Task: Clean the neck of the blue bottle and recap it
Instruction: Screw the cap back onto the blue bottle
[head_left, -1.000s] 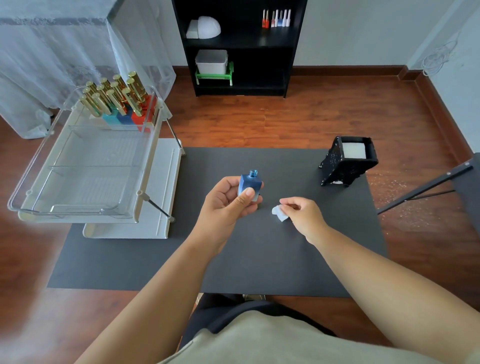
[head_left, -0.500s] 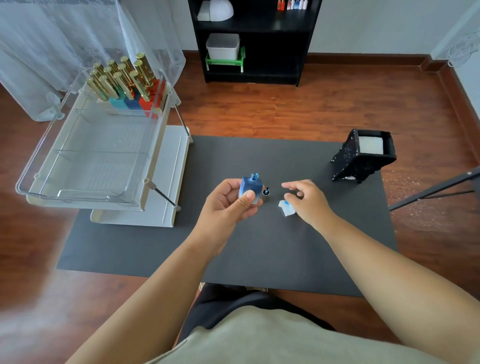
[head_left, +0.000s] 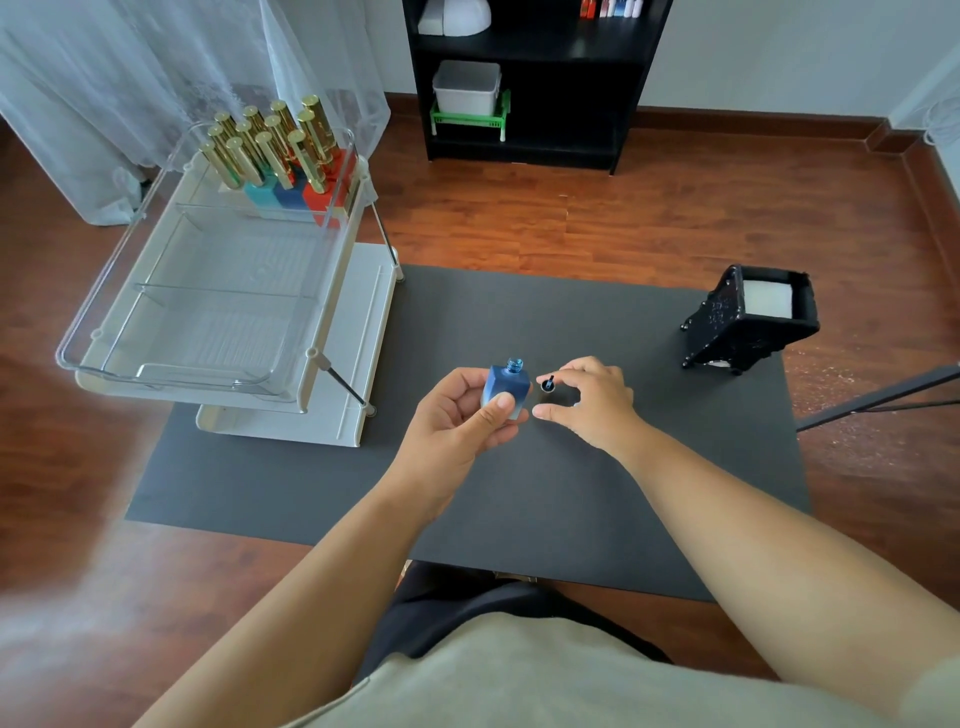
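My left hand (head_left: 457, 421) holds the square blue bottle (head_left: 505, 389) upright just above the black mat (head_left: 545, 499). Its neck (head_left: 514, 365) is bare, with no cap on it. The cap (head_left: 547, 385) stands on the mat just right of the bottle, a dark ring with its brush pointing up. My right hand (head_left: 589, 402) hovers at the cap with fingers spread, index tip at the cap's top and thumb a little below it, not closed on it. The white wipe is out of sight.
A black holder with white pads (head_left: 753, 317) stands at the mat's far right. A clear two-tier tray rack (head_left: 208, 312) at the left carries several gold-capped bottles (head_left: 280, 150). A black shelf (head_left: 530, 78) stands behind; a dark metal bar (head_left: 883, 395) juts in from the right.
My right hand put the white wipe down on the mat and moved left to the cap beside the bottle. The left hand kept hold of the bottle.
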